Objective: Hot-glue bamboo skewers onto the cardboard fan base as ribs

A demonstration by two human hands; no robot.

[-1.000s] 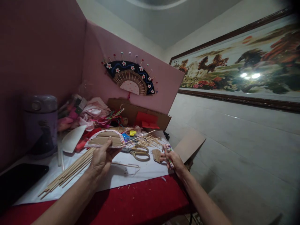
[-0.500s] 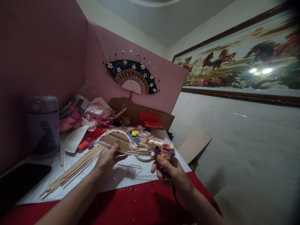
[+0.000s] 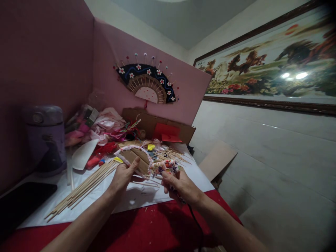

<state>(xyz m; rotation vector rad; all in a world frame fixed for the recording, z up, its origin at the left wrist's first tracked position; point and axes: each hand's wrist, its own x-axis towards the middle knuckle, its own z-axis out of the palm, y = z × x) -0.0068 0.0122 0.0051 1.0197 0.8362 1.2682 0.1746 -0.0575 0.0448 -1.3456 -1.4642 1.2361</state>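
Closing on the rim of the half-round cardboard piece [image 3: 130, 155], the flower-patterned glue gun [image 3: 168, 166] has been brought across in the curled right hand [image 3: 181, 185]; the cardboard is pinched above the desk by the left hand [image 3: 123, 176]. Beneath, the way is cluttered by loose sticks [image 3: 147, 183]. Beyond, a decorated fan [image 3: 147, 80] is mounted on a pink panel [image 3: 181, 91].
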